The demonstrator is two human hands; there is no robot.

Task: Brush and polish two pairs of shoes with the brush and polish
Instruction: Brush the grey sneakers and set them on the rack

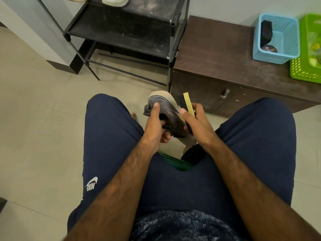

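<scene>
A dusty grey shoe (166, 110) with a pale sole is held between my knees, toe pointing away. My left hand (156, 126) grips it from the left, thumb on the upper and fingers inside the opening. My right hand (196, 122) holds a brush (188, 103) with a yellow wooden back and black bristles, the bristles lying against the shoe's right side. A round polish tin (268, 49) lies in the blue basket (284, 54) on the cabinet, beside a second dark brush (266, 31). Another shoe (114, 1) sits on the rack's top shelf.
A black metal shoe rack (132, 30) stands ahead on the tiled floor. Right of it is a low brown cabinet (217, 54) carrying the blue basket and a green basket (307, 66). I sit on a green stool (175, 162), with a dark object (192, 153) under my right wrist.
</scene>
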